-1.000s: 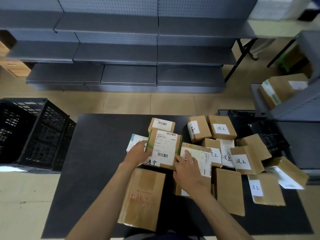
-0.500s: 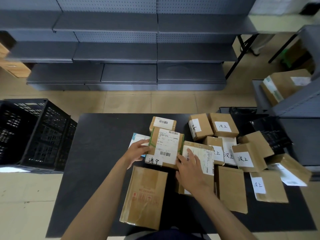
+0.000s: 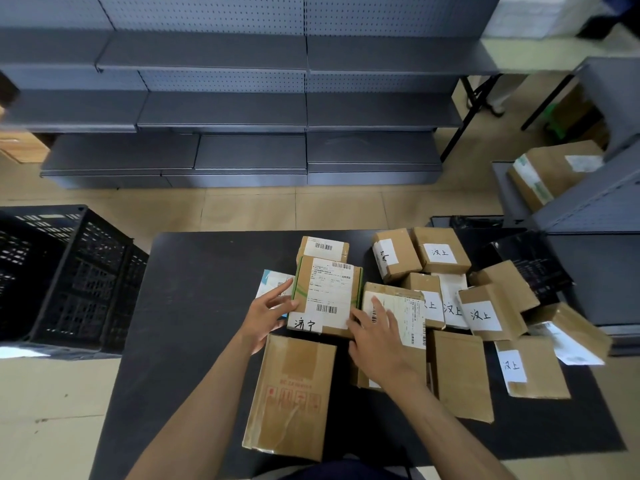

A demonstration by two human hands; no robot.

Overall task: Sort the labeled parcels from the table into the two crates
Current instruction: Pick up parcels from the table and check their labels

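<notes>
Flanking the brown cardboard parcel with green-striped tape and a handwritten white label [image 3: 325,296], both hands sat at its lower corners on the black table [image 3: 194,306]. The left hand [image 3: 265,315] was spread, straight fingers touching the parcel's left edge without curling round it. The right hand [image 3: 375,336] lay flat with fingers extended, resting on the neighbouring brown box with a long printed waybill [image 3: 398,313] and brushing the target's right edge. Neither hand had a firm hold, so a lift from there seemed risky: squeezed only between fingertips, the parcel could slip or tip. It also leaned on the small white and blue packet [image 3: 273,282] and the barcode-labelled box [image 3: 323,247] behind, so dragging it might shove those. The black slatted plastic crate [image 3: 65,275] stood on the floor well apart to the left, a long carry for a loose hold. The second crate could not be clearly made out.
</notes>
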